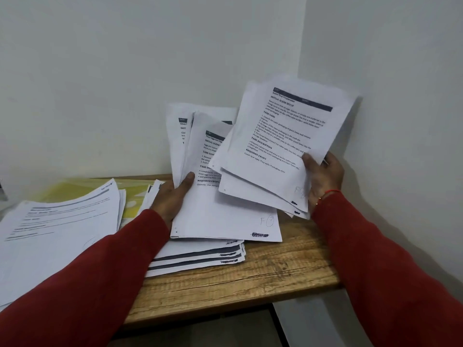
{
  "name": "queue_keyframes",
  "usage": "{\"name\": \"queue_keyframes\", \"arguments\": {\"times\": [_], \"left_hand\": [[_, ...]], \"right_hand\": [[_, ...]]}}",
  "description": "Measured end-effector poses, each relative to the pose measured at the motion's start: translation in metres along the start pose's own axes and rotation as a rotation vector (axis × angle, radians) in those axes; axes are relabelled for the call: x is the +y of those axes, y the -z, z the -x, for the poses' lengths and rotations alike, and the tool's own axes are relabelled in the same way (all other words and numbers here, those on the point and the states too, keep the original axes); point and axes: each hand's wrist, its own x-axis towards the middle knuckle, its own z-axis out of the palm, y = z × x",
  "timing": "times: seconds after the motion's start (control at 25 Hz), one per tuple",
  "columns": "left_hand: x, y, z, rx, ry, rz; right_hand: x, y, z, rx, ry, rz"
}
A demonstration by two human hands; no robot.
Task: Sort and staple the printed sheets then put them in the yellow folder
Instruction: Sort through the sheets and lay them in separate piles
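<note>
- Gripping a fanned batch of printed sheets point(288, 136) at its lower right corner, our right hand point(323, 176) has its thumb across the top page and fingers curled behind, right of frame centre
- Our left hand point(172, 196) holds a second batch point(220, 211) by its left edge, thumb on the front; this batch stands near upright, long axis vertical, partly behind the right one
- More sheets point(200, 256) lie on the wooden table point(263, 276) under them, another pile point(57, 221) at lower left
- The yellow folder point(132, 201) lies flat at mid left, beyond our left hand, so we judge that hand nearer for filing
- We see no stapler
</note>
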Motion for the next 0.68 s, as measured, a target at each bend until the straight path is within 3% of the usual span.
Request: {"name": "queue_keyframes", "arguments": {"times": [0.28, 0.48, 0.68], "left_hand": [[-0.003, 0.001, -0.001, -0.006, -0.005, -0.015], [-0.005, -0.003, 0.001, -0.028, 0.023, -0.01], [-0.004, -0.006, 0.002, -0.04, 0.029, 0.013]], "right_hand": [[0.001, -0.004, 0.012, -0.292, -0.445, -0.082], [0.012, -0.009, 0.025, -0.523, -0.542, 0.128], [0.016, -0.011, 0.021, -0.323, -0.384, 0.223]]}}
